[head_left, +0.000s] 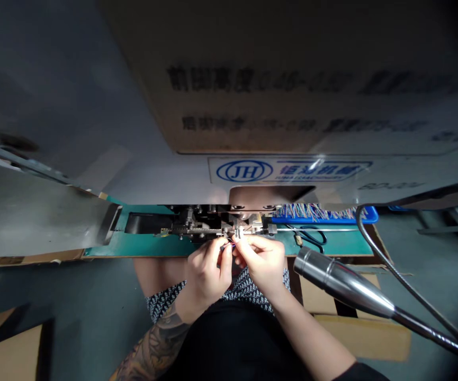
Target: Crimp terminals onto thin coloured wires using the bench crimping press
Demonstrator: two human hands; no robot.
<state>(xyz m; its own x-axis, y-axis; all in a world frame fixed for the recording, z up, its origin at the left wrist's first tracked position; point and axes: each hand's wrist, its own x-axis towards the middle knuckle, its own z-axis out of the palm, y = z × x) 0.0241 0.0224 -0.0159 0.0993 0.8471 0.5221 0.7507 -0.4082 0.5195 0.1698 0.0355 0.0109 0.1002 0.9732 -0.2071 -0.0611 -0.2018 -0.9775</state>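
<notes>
My left hand [208, 267] and my right hand [263, 263] meet at the front of a machine's metal working head [213, 227]. Between their fingertips are thin coloured wires [232, 244], partly hidden by the fingers. The thumb and forefinger of each hand are closed in a pinch on these wires. My right fingertips are right at a small bright metal part [238, 232] of the machine. How many wires there are is too small to tell.
The machine's large grey housing [141, 174] looms overhead. On the green tabletop [149, 244] lie black-handled scissors [312, 235] and a blue tray [373, 214] of many wires. A metal gooseneck lamp [343, 280] juts in at right. Cardboard [364, 336] lies below it.
</notes>
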